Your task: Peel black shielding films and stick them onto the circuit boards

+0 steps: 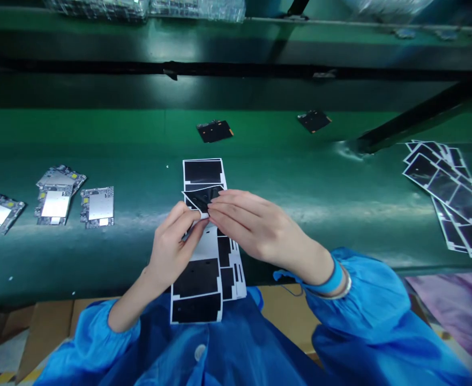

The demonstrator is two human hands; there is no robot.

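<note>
"Checking fingers first: what's the left hand (175,244) doing?"

"Narrow pinch, thumb and fingertips closed on a black film flap (203,198) with a white edge. Fingertips of the right hand (255,228) lie close together on the same flap; can't tell if they grip."

"Where's the flap?"

"Mid-strip on a long white backing sheet (208,244), its corner tilted up, between a black pad (202,171) above and more black pads (195,279) below."

"Step?"

"Looks like peeling this piece off the backing; only partly lifted so far."

"Next move?"

"Seems to call for a steady pull until the piece clears the sheet."

"Around it?"

"Green bench (300,179). Foil-covered circuit boards (97,207) at left, a black piece (215,131) and another (314,121) at upper centre, overlapping printed sheets (440,182) at right. Blue sleeve (352,305) and teal wristband (326,281) at lower right."
</note>
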